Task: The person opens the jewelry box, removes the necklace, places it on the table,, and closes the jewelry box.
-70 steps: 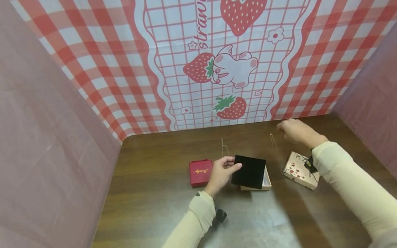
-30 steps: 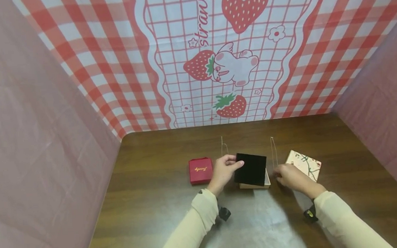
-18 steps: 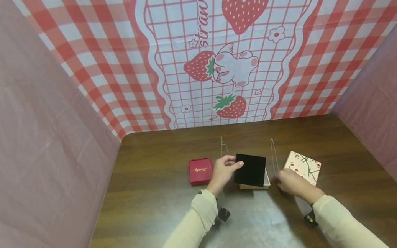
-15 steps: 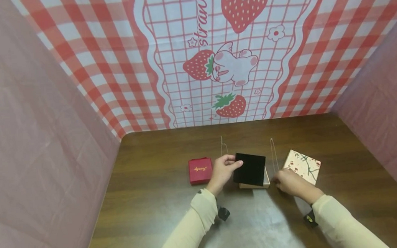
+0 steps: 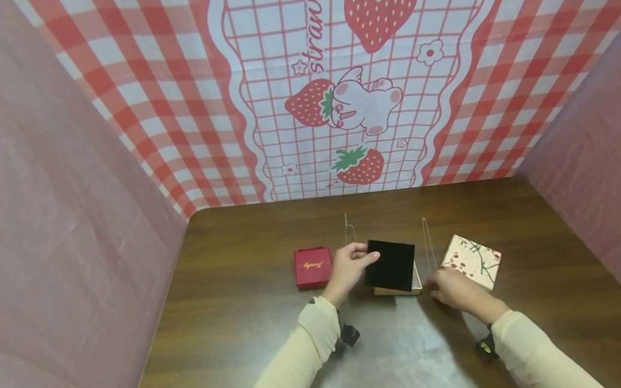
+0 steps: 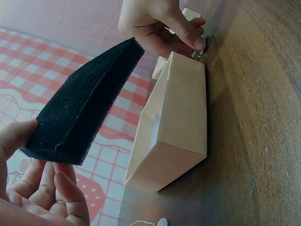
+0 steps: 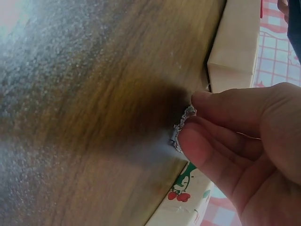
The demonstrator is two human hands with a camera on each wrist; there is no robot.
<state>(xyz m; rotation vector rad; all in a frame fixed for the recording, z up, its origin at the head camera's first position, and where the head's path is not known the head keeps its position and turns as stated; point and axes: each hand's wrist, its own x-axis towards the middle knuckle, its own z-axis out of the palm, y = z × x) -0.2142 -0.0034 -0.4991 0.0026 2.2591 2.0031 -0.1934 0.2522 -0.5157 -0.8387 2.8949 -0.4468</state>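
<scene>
My left hand pinches a square black foam insert by its left edge, thumb on top and fingers beneath. The insert is tilted over an open cream box, whose inside shows a pale strip. Just right of the box, my right hand is low at the table. Its thumb and fingertips pinch a sparkling silver pendant, partly hidden by the fingers. A thin necklace chain stretches from near this hand toward the back of the table.
A red box with gold lettering sits left of the left hand. Another thin necklace lies behind that hand. At the right is a cream floral lid, beside the right hand. A checked strawberry cloth hangs behind the table.
My right hand has come forward from the chain's far end to its near end, where it now pinches the pendant. The left hand keeps the foam insert in nearly the same place.
</scene>
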